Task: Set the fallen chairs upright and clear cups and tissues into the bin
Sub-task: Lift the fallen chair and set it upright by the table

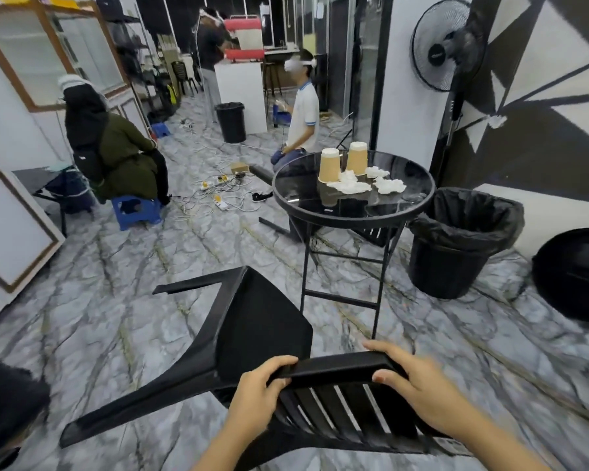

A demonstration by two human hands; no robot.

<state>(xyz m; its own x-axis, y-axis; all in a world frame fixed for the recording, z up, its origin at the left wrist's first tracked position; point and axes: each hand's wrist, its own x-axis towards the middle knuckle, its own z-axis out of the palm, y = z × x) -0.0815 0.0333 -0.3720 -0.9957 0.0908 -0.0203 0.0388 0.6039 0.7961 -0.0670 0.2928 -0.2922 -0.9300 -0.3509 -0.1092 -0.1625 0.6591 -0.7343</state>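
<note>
Left side first: the black plastic chair [252,338] lies tipped on the marble floor [116,300], legs pointing away to the left, seat underside facing the camera, slatted back nearest the person. The left hand [255,385] curls round the top rail of the backrest, fingers over the edge, thumb underneath. Just along the same rail, the right hand [412,375] grips too, fingers wrapped over the far end. Good spot to hold: the rail is the stiffest, widest part. A moulded chair like this looks light but springy, and the smooth plastic could slip, so I'd say a two-handed grip is sensible while pivoting it onto its legs.

Moving right: the round glass table [419,205] carries two upturned paper cups [330,164] and crumpled tissues [388,185] just beside them, both featherweight and easily crushed. A second chair [279,226] seems to lie behind the table. Far right, the lined bin [456,239] stands near the table.
</note>
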